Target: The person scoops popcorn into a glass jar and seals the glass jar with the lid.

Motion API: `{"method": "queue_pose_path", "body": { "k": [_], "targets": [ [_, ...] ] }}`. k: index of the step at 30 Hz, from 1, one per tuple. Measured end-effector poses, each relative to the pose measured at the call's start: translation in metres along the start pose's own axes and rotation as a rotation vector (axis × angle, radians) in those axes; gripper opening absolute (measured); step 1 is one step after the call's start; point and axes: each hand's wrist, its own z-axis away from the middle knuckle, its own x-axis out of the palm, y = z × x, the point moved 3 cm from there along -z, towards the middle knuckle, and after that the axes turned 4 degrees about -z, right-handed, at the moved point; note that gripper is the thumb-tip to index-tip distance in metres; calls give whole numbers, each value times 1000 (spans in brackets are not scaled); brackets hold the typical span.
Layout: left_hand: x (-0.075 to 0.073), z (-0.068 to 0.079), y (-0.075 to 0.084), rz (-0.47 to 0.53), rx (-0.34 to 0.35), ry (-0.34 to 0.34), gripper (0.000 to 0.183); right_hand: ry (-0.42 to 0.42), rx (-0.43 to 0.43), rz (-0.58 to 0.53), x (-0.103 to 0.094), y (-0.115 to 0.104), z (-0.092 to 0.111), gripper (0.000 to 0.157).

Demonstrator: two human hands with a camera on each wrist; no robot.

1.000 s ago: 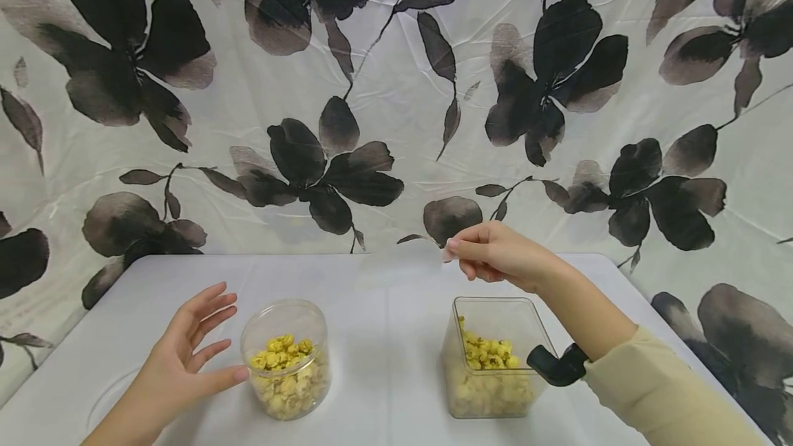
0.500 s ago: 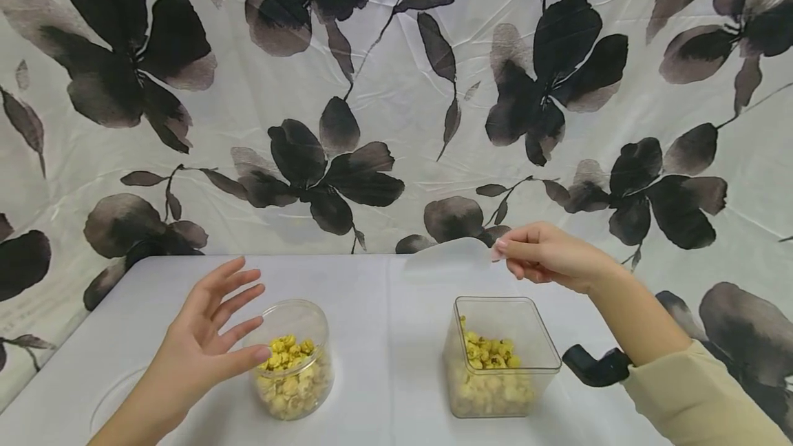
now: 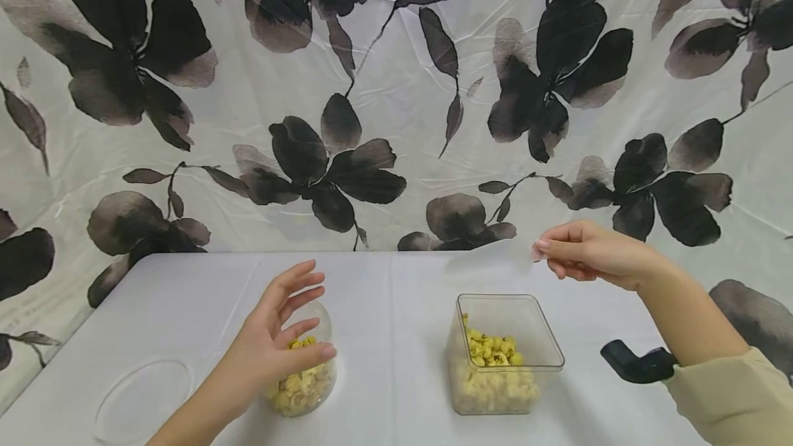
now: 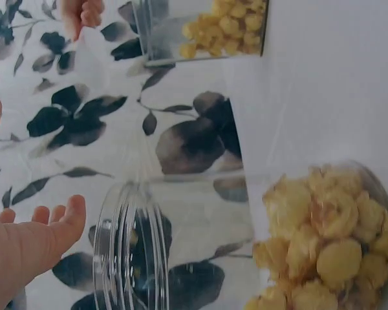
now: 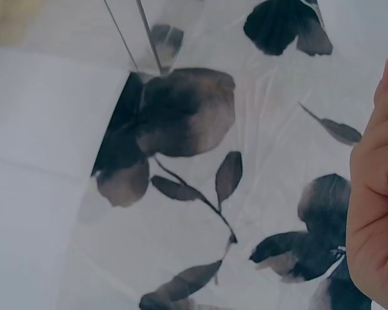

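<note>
A clear round jar of yellow popcorn stands left of centre in the head view. Partly covering it there, my left hand is held with fingers spread and nothing in it; the left wrist view shows the hand near the jar's ridged mouth, a gap between them. My right hand pinches a thin, translucent whitish sheet between thumb and forefinger, raised behind and right of the square box. That clear square box also contains popcorn. Only part of my right hand shows in the right wrist view.
A clear round lid lies flat at the left of the white table. Behind the table hangs a white cloth printed with dark flowers. A black strap piece sits by my right sleeve.
My right hand has moved right from above the square box, carrying the sheet. My left hand has also moved right, now in front of the jar. Both containers have stayed in place.
</note>
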Motion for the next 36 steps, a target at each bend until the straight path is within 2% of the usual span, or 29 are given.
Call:
{"method": "queue_pose_path", "body": {
  "k": [4, 7, 13, 20, 26, 36],
  "targets": [
    [17, -9, -2, -6, 2, -47, 86, 4, -1, 57, -5, -2, 5, 22],
    [33, -16, -5, 9, -29, -104, 87, 4, 10, 73, -5, -2, 7, 23],
    [69, -24, -24, 19, -124, -189, 87, 27, 92, 142, -5, -6, 10, 25],
    [106, -26, -45, 65, -176, -269, 85, 85, 215, 256, -6, -11, 14, 26],
    [127, -32, -48, 111, -204, -276, 86, 96, 248, 301, -2, -14, 15, 23],
    [148, -40, -56, 148, -217, -214, 93, 56, 244, 363, 6, -15, 9, 22]
  ]
}}
